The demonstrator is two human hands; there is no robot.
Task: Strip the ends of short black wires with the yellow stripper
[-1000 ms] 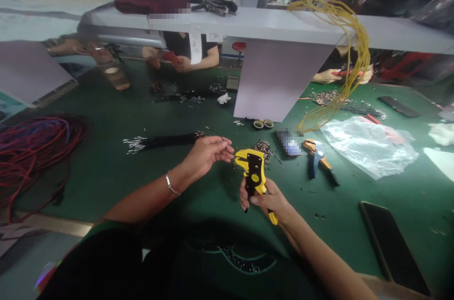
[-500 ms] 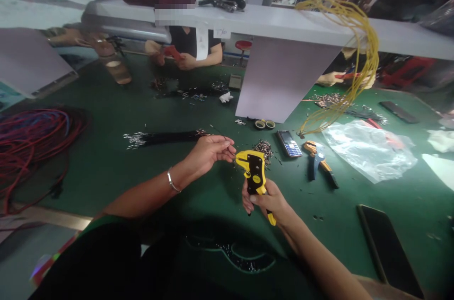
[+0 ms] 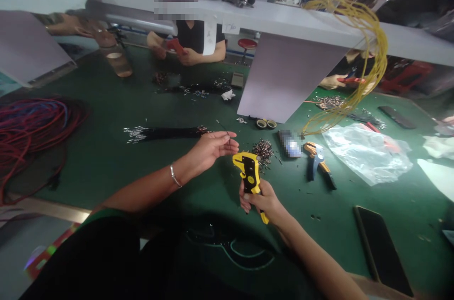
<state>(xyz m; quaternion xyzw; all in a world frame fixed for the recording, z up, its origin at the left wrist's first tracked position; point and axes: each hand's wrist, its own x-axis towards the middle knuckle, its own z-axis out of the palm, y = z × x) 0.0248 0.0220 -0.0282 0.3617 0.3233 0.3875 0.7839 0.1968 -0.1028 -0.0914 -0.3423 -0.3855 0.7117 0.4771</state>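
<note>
Centrally, one yellow-and-black wire stripper, held over the green table toward its near edge; right hand curls closed round the handles. Left hand pinches one thin dark wire; whether wire meets stripper is hard to tell. Just beyond lies a clippings pile; farther left, a black wire bundle; large phone, near edge, right; red wire coil, near edge, far left.

Yellow-and-black wire stripper held nearly upright in right grip, head on top with jaws facing left, handles down; thin dark wire pinched in left grip, short stretch slanting up and left, pale at far end, lower end unclear near stripper's head.
</note>
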